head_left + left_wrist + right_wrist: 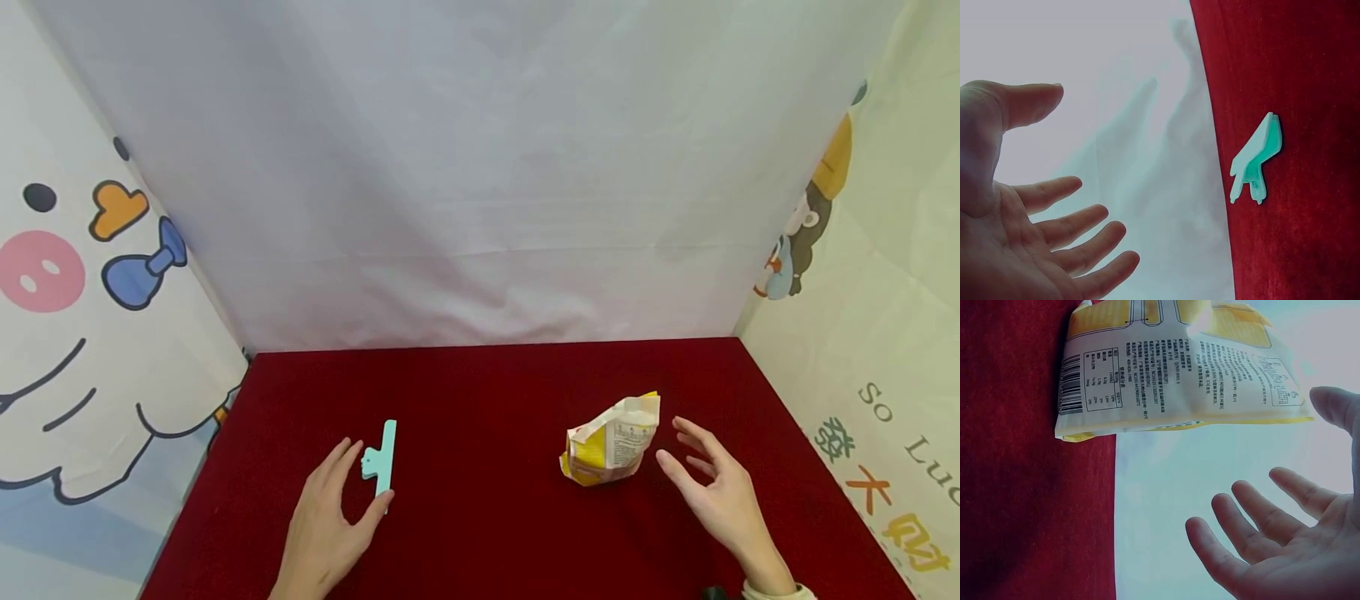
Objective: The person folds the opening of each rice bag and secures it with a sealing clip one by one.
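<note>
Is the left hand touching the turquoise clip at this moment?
Apart. In the left wrist view, pale backdrop shows plainly between the left hand and the turquoise clip.

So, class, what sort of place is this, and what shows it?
Likely a screened-off booth or tabletop set: a plain sheet hangs behind a red table, and cartoon-printed sheets flank it.

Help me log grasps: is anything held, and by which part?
Nothing is held: the left grip is near the turquoise bulldog clip, the right grip near the printed food packet.
</note>
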Available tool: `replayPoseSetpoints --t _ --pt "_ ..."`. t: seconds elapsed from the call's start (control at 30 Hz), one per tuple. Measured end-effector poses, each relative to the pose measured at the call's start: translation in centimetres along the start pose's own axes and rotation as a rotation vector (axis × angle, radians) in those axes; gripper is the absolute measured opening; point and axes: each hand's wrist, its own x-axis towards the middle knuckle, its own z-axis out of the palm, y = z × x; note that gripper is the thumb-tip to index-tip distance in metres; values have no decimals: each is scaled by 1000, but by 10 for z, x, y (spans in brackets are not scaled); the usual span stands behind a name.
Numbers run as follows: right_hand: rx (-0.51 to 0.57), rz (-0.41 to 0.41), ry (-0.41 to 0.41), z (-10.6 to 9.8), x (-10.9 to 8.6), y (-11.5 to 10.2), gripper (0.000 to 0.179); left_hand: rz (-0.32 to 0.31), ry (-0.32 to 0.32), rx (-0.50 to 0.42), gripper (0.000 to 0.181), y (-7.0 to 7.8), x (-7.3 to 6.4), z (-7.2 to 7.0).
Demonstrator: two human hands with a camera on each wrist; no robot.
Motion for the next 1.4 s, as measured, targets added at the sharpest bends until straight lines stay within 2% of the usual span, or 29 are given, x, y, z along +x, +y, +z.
replayPoseSetpoints --t 0.37,0.67,1.03,1.4 --pt "7 0 2 3 2 -2 56 -2 -3 2 76 1 -1 1" --pt "10 11 -12 5 4 -2 57 45 53 -16 72 3 0 -2" --pt "7 14 -14 6 3 -6 55 62 57 -14 70 6 2 -1" --pt "26 12 -14 7 1 -6 55 50 34 -10 70 4 1 -1"
